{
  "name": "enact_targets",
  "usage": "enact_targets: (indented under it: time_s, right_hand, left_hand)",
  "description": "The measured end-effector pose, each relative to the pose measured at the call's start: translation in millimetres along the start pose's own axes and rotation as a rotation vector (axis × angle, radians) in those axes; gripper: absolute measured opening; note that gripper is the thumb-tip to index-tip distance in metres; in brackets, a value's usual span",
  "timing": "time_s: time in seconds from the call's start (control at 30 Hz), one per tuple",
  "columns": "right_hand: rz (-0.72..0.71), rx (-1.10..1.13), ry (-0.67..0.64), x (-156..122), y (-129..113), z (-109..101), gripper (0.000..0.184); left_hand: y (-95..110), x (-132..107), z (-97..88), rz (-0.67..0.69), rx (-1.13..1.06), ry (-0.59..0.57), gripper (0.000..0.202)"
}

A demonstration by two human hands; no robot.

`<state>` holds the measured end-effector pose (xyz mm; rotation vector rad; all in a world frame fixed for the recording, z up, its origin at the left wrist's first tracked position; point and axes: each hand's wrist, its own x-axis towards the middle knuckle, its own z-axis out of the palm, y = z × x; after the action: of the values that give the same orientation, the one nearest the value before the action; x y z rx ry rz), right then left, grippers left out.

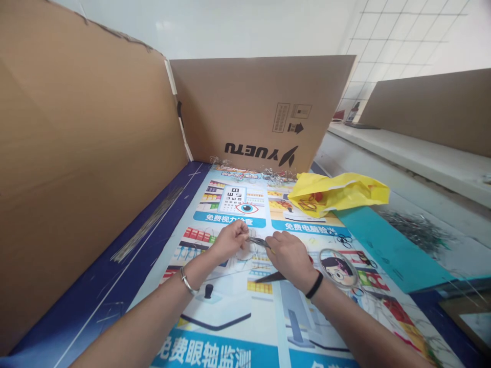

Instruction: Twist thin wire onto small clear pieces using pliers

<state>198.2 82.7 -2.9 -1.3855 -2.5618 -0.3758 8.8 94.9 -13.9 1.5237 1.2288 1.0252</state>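
My left hand (232, 239) is closed in a pinch on a thin wire (247, 255), which is faint against the printed sheet. My right hand (288, 255) is wrapped round a pair of pliers (259, 241), whose metal jaws point left, up against the left fingertips. Beneath my right hand lies a pair of scissors (270, 277), its dark blade pointing left and a bit of red handle showing. Both hands are over the printed sheet (230, 286) on the table.
A yellow bag (345, 189) lies open at the right, with small coloured loops inside. Heaps of wire pieces (416, 232) lie beyond it. A bundle of straight wires (148, 225) is at the left. A tape roll (338, 268) sits near my right wrist. Cardboard panels (261, 102) stand behind and left.
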Motion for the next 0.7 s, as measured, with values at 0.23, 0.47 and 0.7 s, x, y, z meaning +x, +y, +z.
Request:
enact_targets:
  time_s: [0.23, 0.47, 0.7]
  right_hand:
    - [-0.003, -0.018, 0.001, 0, 0, -1, 0.008]
    - [-0.043, -0.063, 0.044, 1, -1, -7, 0.010]
    - [-0.082, -0.091, 0.096, 1, 0, -12, 0.011]
  left_hand:
    - [1, 0, 0.3, 0.001, -0.004, -0.006, 0.004]
    - [-2, 2, -0.5, 0.000, -0.045, -0.032, 0.004]
    - [1, -1, -2.2, 0.036, -0.005, -0.060, 0.004]
